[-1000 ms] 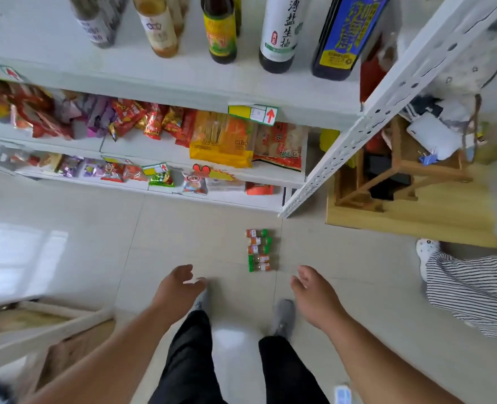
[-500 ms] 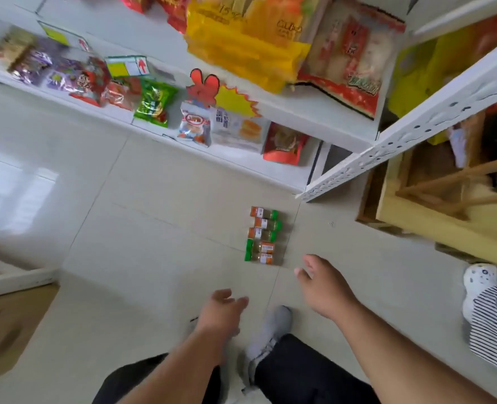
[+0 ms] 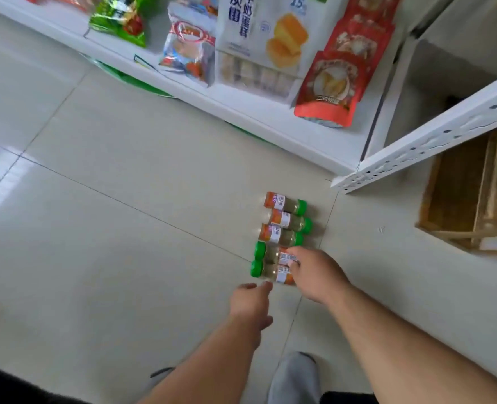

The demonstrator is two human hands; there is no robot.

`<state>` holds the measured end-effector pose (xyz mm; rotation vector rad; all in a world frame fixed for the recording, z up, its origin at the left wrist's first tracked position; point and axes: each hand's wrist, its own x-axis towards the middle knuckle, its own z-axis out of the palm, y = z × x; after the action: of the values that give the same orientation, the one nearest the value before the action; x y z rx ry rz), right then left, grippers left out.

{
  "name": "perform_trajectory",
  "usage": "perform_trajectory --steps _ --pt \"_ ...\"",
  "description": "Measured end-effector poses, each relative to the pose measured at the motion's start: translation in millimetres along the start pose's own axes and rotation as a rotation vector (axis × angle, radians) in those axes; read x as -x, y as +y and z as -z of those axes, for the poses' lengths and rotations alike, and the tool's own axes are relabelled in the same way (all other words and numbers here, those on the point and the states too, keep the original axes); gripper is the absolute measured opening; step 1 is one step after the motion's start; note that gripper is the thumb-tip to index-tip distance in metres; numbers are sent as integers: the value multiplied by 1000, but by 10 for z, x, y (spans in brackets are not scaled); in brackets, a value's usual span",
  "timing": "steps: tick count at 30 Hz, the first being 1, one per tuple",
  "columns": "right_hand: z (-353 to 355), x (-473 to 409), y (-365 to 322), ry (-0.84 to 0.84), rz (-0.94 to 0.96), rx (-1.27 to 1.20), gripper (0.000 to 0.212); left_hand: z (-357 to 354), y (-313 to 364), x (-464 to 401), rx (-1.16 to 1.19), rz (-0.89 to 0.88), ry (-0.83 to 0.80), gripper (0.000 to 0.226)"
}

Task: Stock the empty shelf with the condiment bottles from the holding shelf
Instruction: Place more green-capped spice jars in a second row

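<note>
Head view: five green-capped bottles (image 3: 282, 237) lie side by side in a row on the floor tiles (image 3: 124, 228), just in front of the bottom shelf (image 3: 270, 123) with its snack bags (image 3: 329, 83), three caps pointing right and the two nearest me pointing left. My right hand (image 3: 317, 275) reaches onto the label ends of the two nearest bottles, fingertips touching them, though I cannot tell whether they have closed on them. My left hand (image 3: 251, 301) hovers just beside the nearest bottle, fingers loosely extended, holding nothing.
</note>
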<state>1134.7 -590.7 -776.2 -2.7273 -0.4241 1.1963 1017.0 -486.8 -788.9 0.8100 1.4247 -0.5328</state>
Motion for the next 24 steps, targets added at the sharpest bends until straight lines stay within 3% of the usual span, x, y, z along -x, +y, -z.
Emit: perform_trajectory --steps 4,12,18,24 --pt "-225 -266 185 53 49 101 25 -158 -67 -385 8 20 4 26" --pt "-365 -345 355 122 169 74 25 -321 -207 -647 -28 50 103 56" --pt "-348 -316 368 177 166 31 17 -134 -372 -641 -30 110 231 19" --pt "-421 -432 333 68 158 152 24 -159 -479 -618 105 154 162 32"
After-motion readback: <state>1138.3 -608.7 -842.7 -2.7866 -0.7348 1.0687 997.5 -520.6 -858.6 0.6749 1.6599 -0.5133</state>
